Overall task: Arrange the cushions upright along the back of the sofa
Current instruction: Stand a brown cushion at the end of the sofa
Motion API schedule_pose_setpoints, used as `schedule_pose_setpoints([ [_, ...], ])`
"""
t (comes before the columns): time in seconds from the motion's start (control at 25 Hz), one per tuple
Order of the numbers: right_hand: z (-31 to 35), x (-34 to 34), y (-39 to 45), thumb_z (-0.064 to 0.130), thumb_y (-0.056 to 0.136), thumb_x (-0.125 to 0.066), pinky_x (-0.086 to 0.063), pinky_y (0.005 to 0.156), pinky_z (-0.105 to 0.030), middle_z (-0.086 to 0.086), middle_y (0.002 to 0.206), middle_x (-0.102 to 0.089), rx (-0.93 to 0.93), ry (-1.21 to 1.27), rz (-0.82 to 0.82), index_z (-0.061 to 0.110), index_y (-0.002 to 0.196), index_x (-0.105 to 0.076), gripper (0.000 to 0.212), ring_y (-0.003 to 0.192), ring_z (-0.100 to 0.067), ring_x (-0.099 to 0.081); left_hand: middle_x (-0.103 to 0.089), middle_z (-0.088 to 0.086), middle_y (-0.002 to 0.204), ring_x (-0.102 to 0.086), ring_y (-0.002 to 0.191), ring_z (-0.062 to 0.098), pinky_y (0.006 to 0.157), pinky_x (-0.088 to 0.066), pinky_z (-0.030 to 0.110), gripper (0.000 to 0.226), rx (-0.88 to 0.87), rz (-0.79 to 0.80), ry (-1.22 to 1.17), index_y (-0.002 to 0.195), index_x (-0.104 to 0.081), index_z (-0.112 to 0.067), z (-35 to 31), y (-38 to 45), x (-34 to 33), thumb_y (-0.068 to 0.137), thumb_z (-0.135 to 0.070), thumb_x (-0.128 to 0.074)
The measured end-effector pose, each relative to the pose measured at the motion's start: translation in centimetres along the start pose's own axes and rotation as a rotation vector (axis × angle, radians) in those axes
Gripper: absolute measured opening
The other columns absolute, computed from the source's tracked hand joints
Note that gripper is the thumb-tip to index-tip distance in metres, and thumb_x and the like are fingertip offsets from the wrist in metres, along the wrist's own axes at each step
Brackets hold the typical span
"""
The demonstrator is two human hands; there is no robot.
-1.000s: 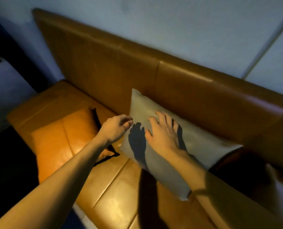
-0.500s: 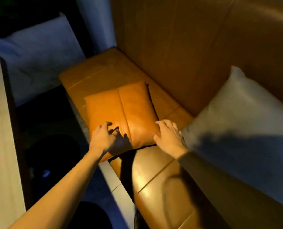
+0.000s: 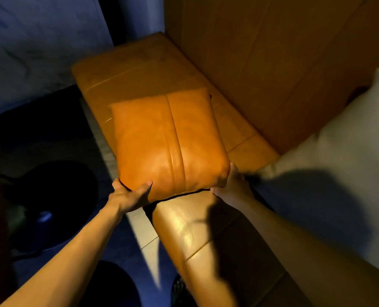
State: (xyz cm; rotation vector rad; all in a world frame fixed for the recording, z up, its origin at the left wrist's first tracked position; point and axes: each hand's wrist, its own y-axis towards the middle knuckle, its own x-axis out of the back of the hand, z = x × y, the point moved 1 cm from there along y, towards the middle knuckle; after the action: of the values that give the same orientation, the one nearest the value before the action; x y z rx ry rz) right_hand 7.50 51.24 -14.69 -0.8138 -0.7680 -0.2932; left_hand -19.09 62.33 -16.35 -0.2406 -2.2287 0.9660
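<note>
An orange leather cushion (image 3: 168, 142) with a centre seam is raised at its near edge above the sofa seat (image 3: 144, 69). My left hand (image 3: 130, 194) grips its near left corner, thumb on top. My right hand (image 3: 230, 185) grips its near right corner. A pale grey cushion (image 3: 339, 156) leans upright against the brown sofa back (image 3: 261, 52) at the right; my arm's shadow falls across it.
Left of the sofa lies dark floor with a round dark object (image 3: 51, 196) and a pale tile strip (image 3: 140, 227) along the seat's front edge. A blue-lit wall (image 3: 40, 41) stands beyond the sofa's far end.
My hands left the grey cushion, moved left to the orange cushion, and now hold its near corners with the near edge lifted off the seat.
</note>
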Motion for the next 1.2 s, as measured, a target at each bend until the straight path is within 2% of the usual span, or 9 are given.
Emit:
schedule_pose_setpoints([
  [0.08, 0.9, 0.9, 0.0, 0.058, 0.065, -0.074, -0.043, 0.102, -0.052, -0.014, 0.144, -0.038, -0.010, 0.050, -0.046, 0.020, 0.149, -0.012, 0.112, 0.131, -0.038, -0.043, -0.048, 0.011, 0.138, -0.049, 0.122, 0.037, 0.104, -0.041, 0.054, 0.139, -0.009, -0.069, 0.057, 0.142, -0.020, -0.032, -1.1, 0.1, 1.4, 0.025, -0.095, -0.061],
  [0.16, 2.3, 2.8, -0.7, 0.061, 0.065, -0.077, -0.038, 0.108, -0.050, -0.014, 0.150, -0.031, -0.023, 0.045, -0.013, 0.022, 0.152, -0.005, 0.119, 0.136, -0.037, -0.037, -0.057, 0.010, 0.129, -0.055, 0.115, 0.035, 0.101, -0.043, 0.054, 0.137, -0.078, -0.114, 0.082, 0.137, -0.033, -0.026, -3.4, -0.6, 3.4, 0.022, -0.096, -0.059],
  [0.32, 5.5, 7.6, -3.4, 0.054, 0.071, -0.078, -0.016, 0.118, -0.055, -0.018, 0.162, 0.006, -0.025, -0.059, 0.048, 0.020, 0.153, 0.014, 0.127, 0.148, -0.040, 0.001, -0.061, 0.016, 0.120, -0.059, 0.107, 0.037, 0.082, -0.047, 0.042, 0.081, -0.332, -0.249, 0.220, 0.123, -0.050, -0.014, -11.4, -7.8, 6.2, 0.067, -0.071, -0.067],
  [0.44, 8.2, 10.6, -5.0, 0.056, 0.072, -0.076, -0.008, 0.117, -0.060, -0.012, 0.160, 0.025, 0.131, -0.061, 0.129, 0.028, 0.151, 0.019, 0.127, 0.146, -0.038, 0.021, -0.064, 0.013, 0.109, -0.061, 0.097, 0.036, 0.072, -0.046, 0.040, 0.051, -0.546, -0.450, 0.353, 0.107, -0.054, -0.016, -17.0, -12.9, 6.1, 0.081, -0.057, -0.064],
  [0.68, 13.1, 14.6, -9.5, 0.036, 0.076, -0.078, -0.004, 0.119, -0.051, -0.003, 0.163, 0.017, 0.509, 0.168, -0.024, 0.030, 0.153, 0.012, 0.119, 0.148, -0.036, 0.014, -0.057, 0.000, 0.089, -0.062, 0.080, 0.026, 0.066, -0.053, 0.040, 0.021, -0.909, -0.606, 0.553, 0.095, -0.049, -0.023, -24.3, -20.9, 3.2, 0.089, -0.040, -0.058],
  [0.88, 12.2, 16.6, -10.5, 0.028, 0.079, -0.074, -0.023, 0.116, -0.051, -0.002, 0.163, -0.010, 0.534, 0.301, -0.070, 0.032, 0.154, -0.002, 0.104, 0.148, -0.032, -0.013, -0.065, 0.006, 0.094, -0.065, 0.084, 0.032, 0.071, -0.056, 0.041, 0.030, -0.853, -0.443, 0.631, 0.095, -0.053, -0.020, -27.1, -23.3, 1.3, 0.088, -0.050, -0.055],
  [0.96, 9.8, 17.5, -10.0, 0.036, 0.072, -0.074, -0.036, 0.110, -0.046, -0.003, 0.153, -0.033, 0.468, 0.387, -0.104, 0.042, 0.148, -0.016, 0.095, 0.139, -0.028, -0.033, -0.066, 0.006, 0.091, -0.065, 0.083, 0.025, 0.066, -0.056, 0.036, 0.043, -0.755, -0.106, 0.402, 0.097, -0.060, -0.015, -27.8, -22.9, 1.2, 0.090, -0.056, -0.050],
  [1.04, 7.3, 18.7, -9.7, 0.042, 0.069, -0.073, -0.039, 0.108, -0.043, 0.002, 0.151, -0.038, 0.422, 0.386, -0.130, 0.052, 0.142, -0.019, 0.091, 0.137, -0.023, -0.038, -0.065, 0.007, 0.094, -0.062, 0.077, 0.018, 0.062, -0.057, 0.031, 0.044, -0.655, 0.222, 0.135, 0.105, -0.064, -0.013, -28.0, -22.5, 0.8, 0.094, -0.052, -0.047],
  [1.2, 4.3, 21.2, -10.2, 0.031, 0.088, -0.063, -0.033, 0.114, -0.044, 0.011, 0.157, -0.024, 0.512, 0.402, -0.164, 0.055, 0.146, -0.016, 0.078, 0.143, -0.018, -0.028, -0.054, 0.009, 0.132, -0.058, 0.111, 0.024, 0.094, -0.052, 0.043, 0.043, -0.902, 0.033, 0.514, 0.133, -0.047, -0.025, -28.2, -19.3, 1.2, 0.093, -0.036, -0.057],
])
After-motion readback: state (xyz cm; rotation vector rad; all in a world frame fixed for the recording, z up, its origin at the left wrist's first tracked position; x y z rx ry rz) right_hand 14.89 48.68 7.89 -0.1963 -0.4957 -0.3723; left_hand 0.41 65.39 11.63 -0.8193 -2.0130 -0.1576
